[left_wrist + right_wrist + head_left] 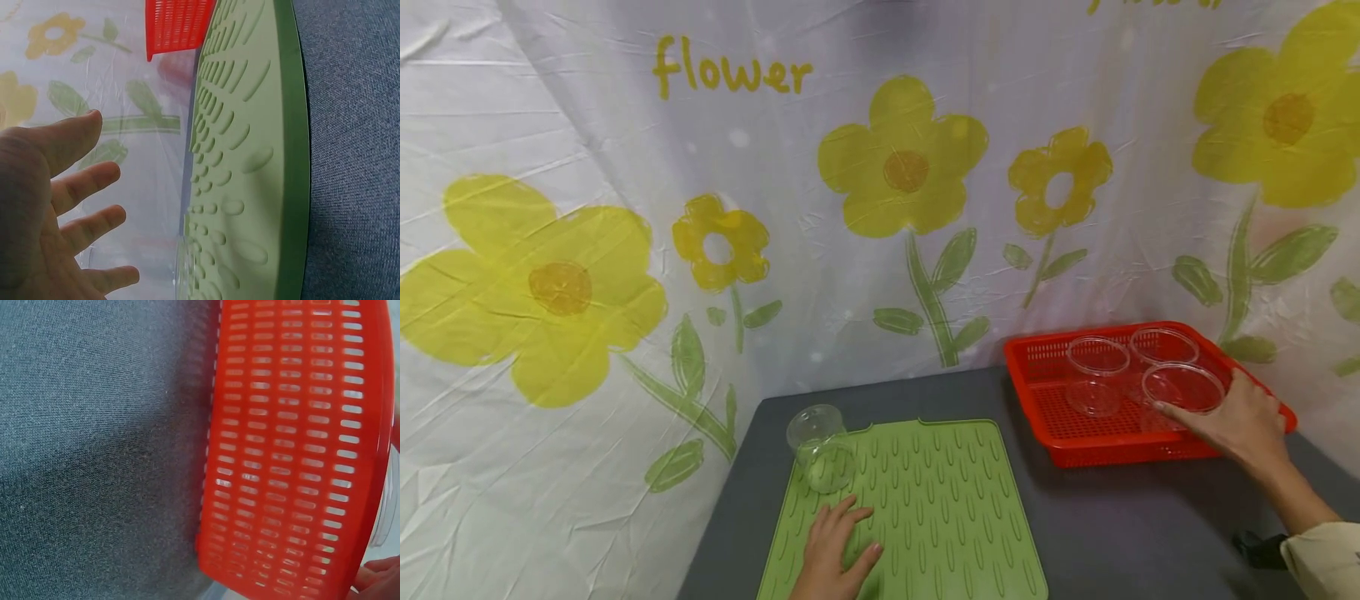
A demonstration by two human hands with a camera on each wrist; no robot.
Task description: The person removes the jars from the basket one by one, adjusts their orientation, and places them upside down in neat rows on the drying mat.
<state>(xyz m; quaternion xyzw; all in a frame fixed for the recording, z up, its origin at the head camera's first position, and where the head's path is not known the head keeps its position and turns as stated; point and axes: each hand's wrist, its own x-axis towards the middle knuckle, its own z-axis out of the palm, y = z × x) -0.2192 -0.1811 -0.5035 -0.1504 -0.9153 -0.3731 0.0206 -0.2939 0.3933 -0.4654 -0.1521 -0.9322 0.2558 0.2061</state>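
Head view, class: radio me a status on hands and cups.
Right hand gripping front cup in basket. Left hand empty, over mat. Possible obstruction: two other cups close by.

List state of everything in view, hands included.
Left hand: open, holding nothing
Right hand: gripping front container
Front container: upright, gripped
Other basket containers: upright, look empty
Red basket: upright, loaded
Mat container: far-left corner, looks empty
Green mat: flat
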